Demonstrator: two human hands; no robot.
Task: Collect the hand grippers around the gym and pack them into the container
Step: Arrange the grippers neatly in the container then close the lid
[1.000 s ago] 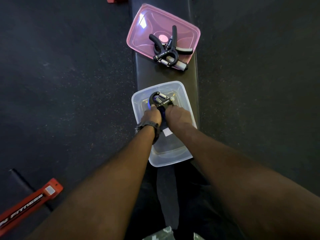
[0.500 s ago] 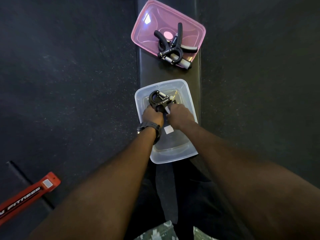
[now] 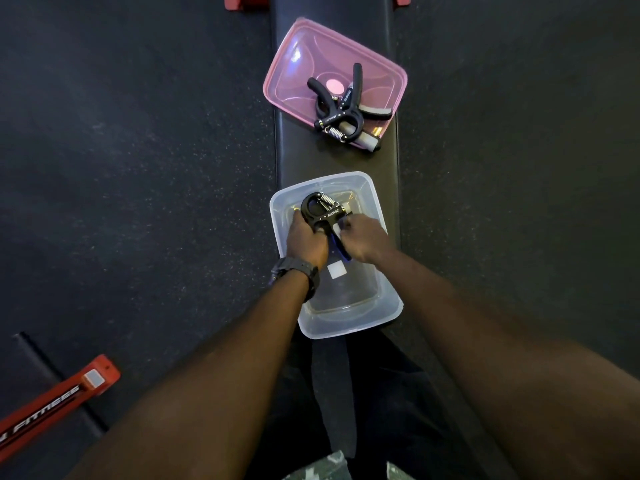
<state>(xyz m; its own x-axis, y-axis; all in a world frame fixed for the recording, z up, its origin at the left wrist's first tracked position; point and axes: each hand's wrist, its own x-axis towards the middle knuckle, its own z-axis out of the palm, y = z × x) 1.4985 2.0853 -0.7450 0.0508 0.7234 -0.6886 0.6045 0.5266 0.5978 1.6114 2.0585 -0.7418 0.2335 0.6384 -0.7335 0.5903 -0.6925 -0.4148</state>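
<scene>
A clear plastic container [image 3: 388,306] sits on the black bench [image 3: 304,157] right in front of me. Inside its far half is a black hand gripper [image 3: 320,211] with a steel spring and blue-trimmed handles. My left hand [image 3: 306,242], a black watch on its wrist, is closed on the gripper's left handle. My right hand [image 3: 367,237] holds the other handle from the right. Farther along the bench lies a pink lid [image 3: 298,74], with two more black hand grippers [image 3: 341,109] tangled together on its near right corner.
Dark rubber gym floor [image 3: 138,150] surrounds the bench on both sides. A red bar with white lettering [image 3: 55,407] lies on the floor at the lower left. Red frame parts [image 3: 242,1] show at the bench's far end.
Both hands stay on the gripper inside the clear container. The blue handle now shows between the hands, and the right hand has shifted slightly to the right.
</scene>
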